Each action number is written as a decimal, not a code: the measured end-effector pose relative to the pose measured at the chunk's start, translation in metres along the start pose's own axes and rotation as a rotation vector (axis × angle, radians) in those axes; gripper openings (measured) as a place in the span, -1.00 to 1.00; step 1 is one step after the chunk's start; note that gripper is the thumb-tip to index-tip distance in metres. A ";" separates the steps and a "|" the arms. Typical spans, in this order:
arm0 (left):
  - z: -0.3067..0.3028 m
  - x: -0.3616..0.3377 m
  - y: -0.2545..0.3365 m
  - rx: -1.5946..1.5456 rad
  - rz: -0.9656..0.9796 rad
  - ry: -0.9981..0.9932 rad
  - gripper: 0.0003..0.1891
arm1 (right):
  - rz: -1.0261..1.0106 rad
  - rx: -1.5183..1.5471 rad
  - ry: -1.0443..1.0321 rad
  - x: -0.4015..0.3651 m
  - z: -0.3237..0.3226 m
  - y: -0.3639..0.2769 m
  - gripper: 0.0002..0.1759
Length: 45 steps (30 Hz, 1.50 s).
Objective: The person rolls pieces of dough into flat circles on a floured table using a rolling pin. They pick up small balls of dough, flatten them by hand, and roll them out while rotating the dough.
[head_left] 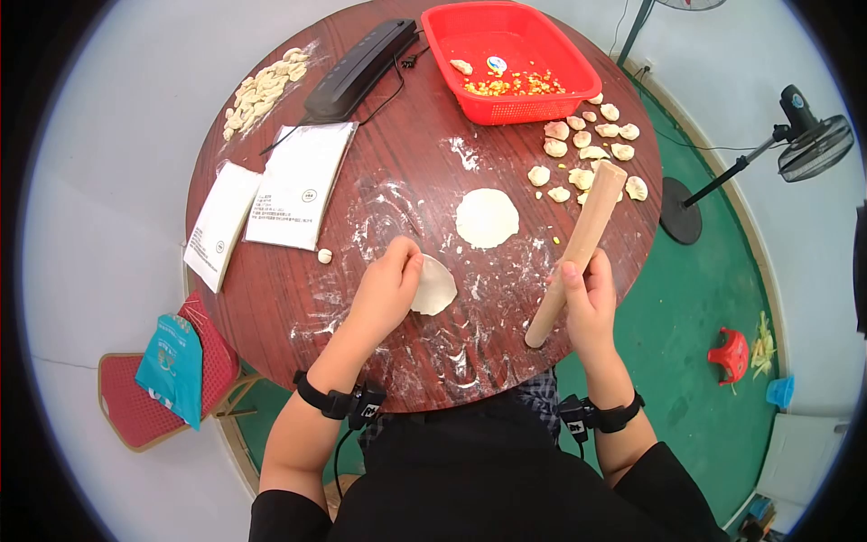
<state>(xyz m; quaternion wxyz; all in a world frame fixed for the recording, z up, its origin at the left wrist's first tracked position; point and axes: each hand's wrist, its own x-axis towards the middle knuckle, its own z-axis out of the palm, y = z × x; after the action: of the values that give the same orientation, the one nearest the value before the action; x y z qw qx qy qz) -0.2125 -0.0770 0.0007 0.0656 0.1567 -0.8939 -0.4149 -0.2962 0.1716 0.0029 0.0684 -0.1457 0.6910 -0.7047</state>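
Observation:
My left hand (390,282) is closed on the left edge of a small flat dough wrapper (434,287), just above the floured table. A wooden rolling pin (578,253) is gripped in my right hand (591,303), slanting up and to the right over the table's right side. Between and beyond my hands lies a larger round dough wrapper (487,218). One small dough ball (325,256) sits left of my left hand. Past the rolling pin's upper end rest several filled dumplings (581,138).
A red plastic basket (512,110) with bits of filling stands at the back of the round table (388,163). Left of it are a black vacuum sealer (361,70), white bag packs (293,212) and several dough pieces (262,88). Beyond the right edge stands a fan (813,149).

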 end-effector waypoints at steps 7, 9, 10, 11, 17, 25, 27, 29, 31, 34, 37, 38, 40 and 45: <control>0.000 -0.008 0.017 -0.342 -0.063 0.006 -0.83 | -0.021 -0.022 0.016 0.000 0.000 -0.001 -0.67; 0.000 -0.011 0.017 -0.438 -0.096 -0.002 -0.80 | -0.001 -0.025 -0.006 0.000 0.000 -0.004 -0.66; 0.002 -0.013 0.013 -0.480 -0.125 0.038 -0.74 | 0.022 -0.029 -0.026 0.000 -0.001 -0.005 -0.65; 0.005 -0.016 0.007 -0.523 -0.155 0.081 -0.66 | 0.022 -0.032 -0.036 0.000 0.000 -0.008 -0.65; -0.005 -0.080 -0.018 -0.472 -0.446 0.113 -0.47 | -0.136 -0.481 -0.122 0.007 0.008 -0.017 -0.64; 0.008 -0.108 -0.016 0.263 0.191 0.146 -0.62 | -0.436 -0.877 -0.536 0.008 0.074 -0.006 -0.62; 0.013 -0.105 -0.021 0.368 0.307 0.126 -0.61 | -0.523 -1.002 -0.623 0.001 0.095 -0.002 -0.64; 0.014 -0.105 -0.027 0.369 0.304 0.105 -0.59 | -0.488 -1.017 -0.639 -0.003 0.116 0.016 -0.62; 0.015 -0.104 -0.026 0.388 0.298 0.086 -0.57 | -0.743 -0.945 -0.427 -0.004 0.140 0.025 -0.56; 0.013 -0.105 -0.027 0.424 0.293 0.049 -0.55 | -0.821 -1.086 -0.441 0.008 0.160 0.040 -0.47; 0.016 -0.106 -0.035 0.447 0.330 0.063 -0.54 | -0.767 -1.264 -0.216 0.059 0.168 0.059 -0.43; 0.015 -0.105 -0.034 0.440 0.328 0.069 -0.54 | -0.773 -1.269 -0.221 0.062 0.166 0.061 -0.43; 0.012 -0.103 -0.032 0.475 0.319 0.116 -0.51 | -0.572 -1.247 -0.165 0.067 0.166 0.060 -0.41; 0.015 -0.107 -0.044 0.539 0.264 0.148 -0.46 | -0.539 -1.197 -0.563 0.008 0.163 0.043 -0.35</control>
<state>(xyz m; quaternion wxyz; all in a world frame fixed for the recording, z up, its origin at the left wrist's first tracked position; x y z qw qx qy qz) -0.1051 -0.0568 -0.0410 0.1398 0.0810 -0.9771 -0.1382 -0.2596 0.0123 -0.0385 -0.0242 -0.5004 0.8552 -0.1326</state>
